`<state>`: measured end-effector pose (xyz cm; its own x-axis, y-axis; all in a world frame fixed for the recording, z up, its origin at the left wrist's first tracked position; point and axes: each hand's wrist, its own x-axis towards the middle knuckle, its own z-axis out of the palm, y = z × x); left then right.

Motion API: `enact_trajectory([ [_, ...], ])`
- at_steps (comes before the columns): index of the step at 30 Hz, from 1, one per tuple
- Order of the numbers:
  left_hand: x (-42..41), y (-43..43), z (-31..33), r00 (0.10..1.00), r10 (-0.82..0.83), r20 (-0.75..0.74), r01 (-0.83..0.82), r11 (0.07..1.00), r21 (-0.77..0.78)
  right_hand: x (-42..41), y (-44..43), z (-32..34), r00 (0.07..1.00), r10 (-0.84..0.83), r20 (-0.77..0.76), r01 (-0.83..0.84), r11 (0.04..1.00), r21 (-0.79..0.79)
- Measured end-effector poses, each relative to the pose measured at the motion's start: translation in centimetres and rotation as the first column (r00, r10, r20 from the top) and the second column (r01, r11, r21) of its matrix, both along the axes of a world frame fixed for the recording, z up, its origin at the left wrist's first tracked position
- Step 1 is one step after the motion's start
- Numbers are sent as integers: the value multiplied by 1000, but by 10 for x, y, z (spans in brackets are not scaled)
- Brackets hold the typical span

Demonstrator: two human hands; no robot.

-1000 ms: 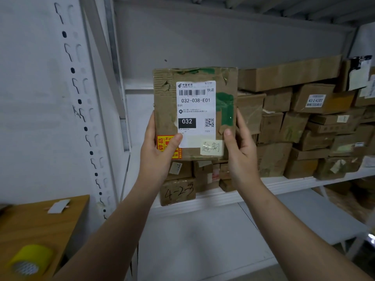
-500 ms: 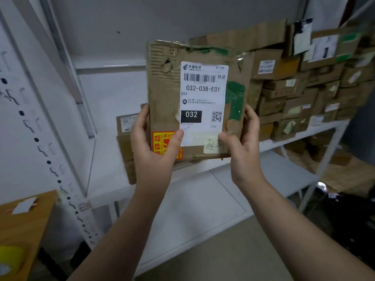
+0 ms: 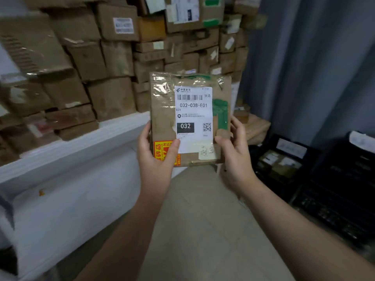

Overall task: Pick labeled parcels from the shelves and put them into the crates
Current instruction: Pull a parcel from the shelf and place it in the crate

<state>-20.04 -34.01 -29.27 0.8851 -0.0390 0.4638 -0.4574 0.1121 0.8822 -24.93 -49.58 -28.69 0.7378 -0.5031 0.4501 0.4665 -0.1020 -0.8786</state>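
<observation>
1. The person held the parcel [image 3: 164, 118] upright in mid-air with both hands, in front of the shelf [image 3: 71, 145] and over the floor [image 3: 203, 220], touching neither.
2. The left hand [image 3: 156, 161] gripped its lower left corner. The thumb lay across a red-and-yellow sticker [image 3: 159, 152], so most of that print was covered, and the fingers were out of sight behind the cardboard.
3. The right hand [image 3: 236, 157] gripped the lower right edge, thumb on the front and fingers curled round the side.
4. The white label [image 3: 193, 110] read 032-038-E01 with a big 032. The small print was too fine to read, and the handwritten note [image 3: 207, 154] below it was partly hidden by the right thumb.
5. Glossy tape glare washed out the parcel's top, beside a patch of green tape [image 3: 221, 112].
6. The stacked boxes [image 3: 111, 94] on the shelf were badly blurred, with unreadable labels.
7. The black crates [image 3: 332, 196] sat low on the right, dark and cut off by the frame. One seemed to hold parcels, but it was hard to tell.
</observation>
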Motion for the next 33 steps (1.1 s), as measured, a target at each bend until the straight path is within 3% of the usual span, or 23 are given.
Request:
enact_trajectory([
  [11, -10, -172, -64, 922, -259, -289, 306, 943, 129, -66, -157, -73, 943, -148, -298, 207, 962, 180],
  [20, 56, -298, -102, 838, -346, -422, 452, 873, 182, -27, -267, -104, 831, -212, -514, 355, 914, 198],
  [24, 108, -345, -113, 801, -368, -473, 528, 807, 266, 18, -312, -118, 787, -185, -588, 382, 895, 229],
  [29, 167, -394, -134, 761, -343, -551, 613, 657, 438, 72, -355, -152, 686, -71, -724, 385, 880, 279],
  [33, 200, -435, -161, 730, -324, -602, 653, 592, 473, 97, -391, -178, 648, 2, -761, 412, 840, 352],
])
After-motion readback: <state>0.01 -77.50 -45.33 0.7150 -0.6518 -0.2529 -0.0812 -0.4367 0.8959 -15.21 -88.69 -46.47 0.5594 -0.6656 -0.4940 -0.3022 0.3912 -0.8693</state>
